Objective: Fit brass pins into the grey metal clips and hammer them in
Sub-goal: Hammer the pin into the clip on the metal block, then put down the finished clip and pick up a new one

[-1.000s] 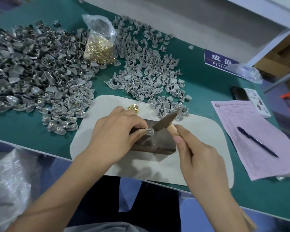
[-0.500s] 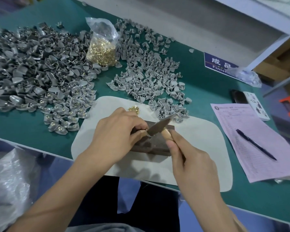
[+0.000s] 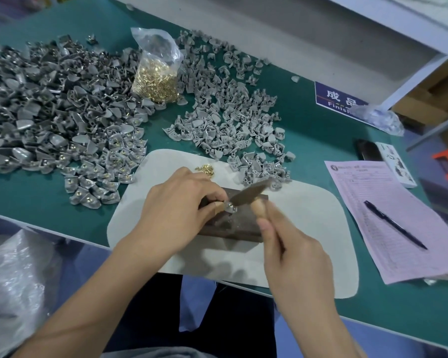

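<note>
1. Surroundings: big heap of pinned clips (image 3: 62, 120) far left on green bench (image 3: 23, 192); bag of brass pins (image 3: 154, 73) upright btw. it and loose pile of unpinned clips (image 3: 230, 120); few loose pins (image 3: 204, 167) on white mat (image 3: 308, 228); pink form (image 3: 388, 218) w/ pen (image 3: 395, 224) at right.
2. Left hand (image 3: 176, 213): curled, fingertips pinching grey clip (image 3: 229, 206) down on dark block (image 3: 233, 226).
3. Right hand (image 3: 292, 257): wrapped round wooden handle of hammer (image 3: 248, 193), head blurred, right over clip.
4. Hammer head's long axis up-right, away from wearer; clip's own heading too small to tell.
</note>
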